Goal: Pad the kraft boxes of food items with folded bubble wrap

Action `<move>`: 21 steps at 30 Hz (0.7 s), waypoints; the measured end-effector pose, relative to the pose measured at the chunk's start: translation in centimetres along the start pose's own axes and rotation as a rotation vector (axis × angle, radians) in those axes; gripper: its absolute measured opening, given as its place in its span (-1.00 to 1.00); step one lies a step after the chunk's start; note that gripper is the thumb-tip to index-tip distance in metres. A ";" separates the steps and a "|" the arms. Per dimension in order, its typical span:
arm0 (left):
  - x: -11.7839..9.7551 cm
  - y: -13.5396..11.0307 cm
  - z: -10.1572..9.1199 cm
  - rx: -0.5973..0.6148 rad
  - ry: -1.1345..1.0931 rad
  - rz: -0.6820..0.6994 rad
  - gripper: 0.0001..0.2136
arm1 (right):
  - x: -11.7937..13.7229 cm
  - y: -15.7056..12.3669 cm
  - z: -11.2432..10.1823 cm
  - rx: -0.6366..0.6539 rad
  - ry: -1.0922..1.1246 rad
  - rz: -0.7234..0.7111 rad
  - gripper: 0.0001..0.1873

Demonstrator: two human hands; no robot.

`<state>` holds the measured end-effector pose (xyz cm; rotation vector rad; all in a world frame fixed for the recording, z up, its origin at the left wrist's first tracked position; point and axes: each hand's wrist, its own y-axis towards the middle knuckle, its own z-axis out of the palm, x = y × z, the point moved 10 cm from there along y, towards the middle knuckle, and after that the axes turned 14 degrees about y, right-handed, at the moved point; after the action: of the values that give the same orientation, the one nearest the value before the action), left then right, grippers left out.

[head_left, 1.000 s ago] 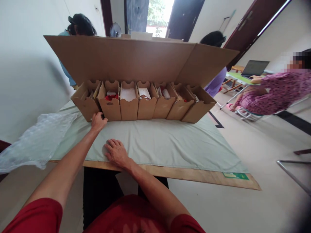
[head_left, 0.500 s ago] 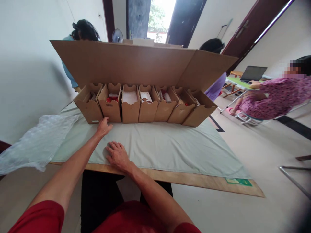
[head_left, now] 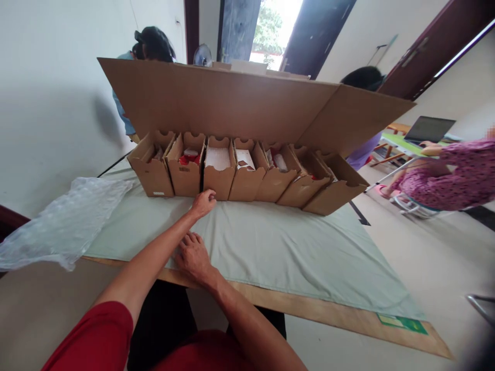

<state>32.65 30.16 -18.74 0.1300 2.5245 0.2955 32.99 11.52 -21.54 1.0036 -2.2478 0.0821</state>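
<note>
A row of several small brown cardboard boxes (head_left: 218, 180) stands open at the far side of the table, with white and red items inside. Behind them leans a long cardboard sheet (head_left: 232, 103). My left hand (head_left: 203, 202) reaches across to the foot of the third box from the left, fingers curled, touching or nearly touching its front. My right hand (head_left: 194, 257) lies flat on the pale green cloth (head_left: 270, 247) near the table's front edge, partly behind my left forearm. Neither hand holds anything.
A crumpled clear plastic bag (head_left: 62, 221) lies at the table's left end. Two people stand behind the cardboard sheet. A person in a purple patterned top (head_left: 452, 175) sits at the right by a laptop (head_left: 429, 129). The wooden table edge (head_left: 328, 314) shows in front.
My left hand has slid right along the boxes' fronts, from the leftmost boxes to the third one. My right hand stayed on the cloth. The view shifted right.
</note>
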 end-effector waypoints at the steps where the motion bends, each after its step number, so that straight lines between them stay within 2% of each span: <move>1: 0.1 0.2 0.1 0.004 0.001 -0.006 -0.66 | 0.0 0.0 0.0 0.001 0.003 -0.001 -0.57; 8: -0.4 -0.2 0.7 0.026 0.001 -0.014 -0.60 | 0.0 0.0 -0.2 0.003 0.015 0.016 -0.59; 10: -0.5 -1.2 0.1 0.014 0.001 -0.001 -0.62 | 0.0 -0.1 -0.3 0.010 0.016 0.025 -0.59; 12: 0.2 -2.6 -1.2 -0.007 0.010 0.018 -0.66 | -0.1 -0.1 -0.3 0.018 0.021 0.036 -0.57; 14: 2.0 -4.2 -3.3 -0.042 0.034 0.018 -0.74 | -0.1 -0.1 -0.2 0.025 0.035 0.041 -0.53; 18: 7.2 -6.5 -7.8 -0.135 0.091 -0.058 -0.83 | 0.2 -0.5 -0.1 0.040 0.054 0.071 -0.49; 21: 9.9 -7.2 -9.0 -0.181 0.103 -0.110 -0.83 | 0.8 -1.1 -0.7 0.153 0.070 0.060 -0.49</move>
<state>19.17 23.06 -18.65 -0.0972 2.5793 0.4956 33.72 10.43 -20.73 0.9966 -2.2337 0.3153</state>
